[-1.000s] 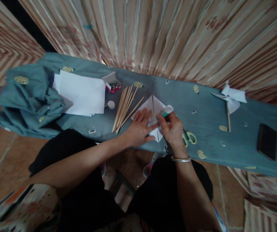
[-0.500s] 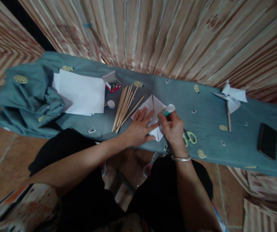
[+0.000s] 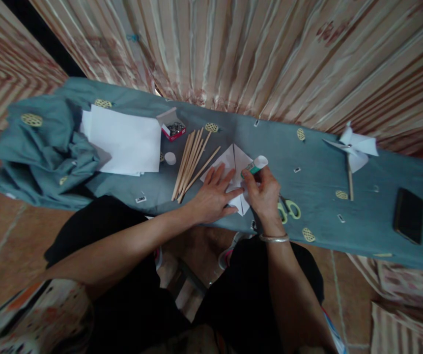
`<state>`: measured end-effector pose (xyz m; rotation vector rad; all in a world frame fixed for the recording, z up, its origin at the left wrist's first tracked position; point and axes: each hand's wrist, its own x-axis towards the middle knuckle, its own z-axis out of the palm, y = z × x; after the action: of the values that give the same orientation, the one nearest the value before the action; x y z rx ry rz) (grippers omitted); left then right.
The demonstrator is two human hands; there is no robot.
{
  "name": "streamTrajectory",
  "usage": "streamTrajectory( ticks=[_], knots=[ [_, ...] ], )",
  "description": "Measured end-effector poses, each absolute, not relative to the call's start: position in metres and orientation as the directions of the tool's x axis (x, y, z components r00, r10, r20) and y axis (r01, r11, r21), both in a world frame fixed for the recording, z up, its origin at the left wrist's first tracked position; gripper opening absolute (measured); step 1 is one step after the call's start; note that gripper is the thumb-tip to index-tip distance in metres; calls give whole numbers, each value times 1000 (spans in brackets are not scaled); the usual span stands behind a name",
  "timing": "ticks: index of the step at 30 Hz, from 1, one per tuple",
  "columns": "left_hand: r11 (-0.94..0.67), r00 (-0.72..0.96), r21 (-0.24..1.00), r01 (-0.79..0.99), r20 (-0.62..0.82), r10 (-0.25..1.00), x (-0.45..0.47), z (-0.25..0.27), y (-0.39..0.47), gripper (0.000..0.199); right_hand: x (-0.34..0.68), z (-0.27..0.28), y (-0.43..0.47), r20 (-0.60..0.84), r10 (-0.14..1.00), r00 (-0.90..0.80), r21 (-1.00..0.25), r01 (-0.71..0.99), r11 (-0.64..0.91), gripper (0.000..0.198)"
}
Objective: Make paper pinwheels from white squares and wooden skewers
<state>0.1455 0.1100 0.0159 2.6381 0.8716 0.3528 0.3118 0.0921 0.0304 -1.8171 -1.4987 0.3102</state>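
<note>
A white paper square [image 3: 229,158] with slits running in from its corners lies on the cloth-covered table. My left hand [image 3: 214,194] rests flat on its left side, fingers spread. In my right hand [image 3: 265,194] is a green and white glue stick [image 3: 257,166], tilted, its lower end over the paper's middle; whether it touches the paper is hidden by the fingers. Scissors with green handles [image 3: 291,209] lie just right of my right hand, partly covered. Several thin wooden sticks [image 3: 191,164] sit left of the paper, near a white cap [image 3: 170,158].
A stack of white paper [image 3: 126,140] and an open red box of small metal pins [image 3: 174,129] stand to the left, beside bunched cloth [image 3: 49,147]. At the right are a paper pinwheel on a stick [image 3: 350,146] and a black phone [image 3: 408,215]. A striped curtain [image 3: 226,54] hangs behind.
My right hand and the glue stick have shifted very slightly. My left hand stays in place on the paper.
</note>
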Motion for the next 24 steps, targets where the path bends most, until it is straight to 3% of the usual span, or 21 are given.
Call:
streamTrajectory(
  ticks=[24],
  knots=[
    [-763, 789, 381, 523, 123, 602, 145, 15, 110, 59, 308, 34, 90, 253, 946, 204, -643, 766, 6, 23]
  ],
)
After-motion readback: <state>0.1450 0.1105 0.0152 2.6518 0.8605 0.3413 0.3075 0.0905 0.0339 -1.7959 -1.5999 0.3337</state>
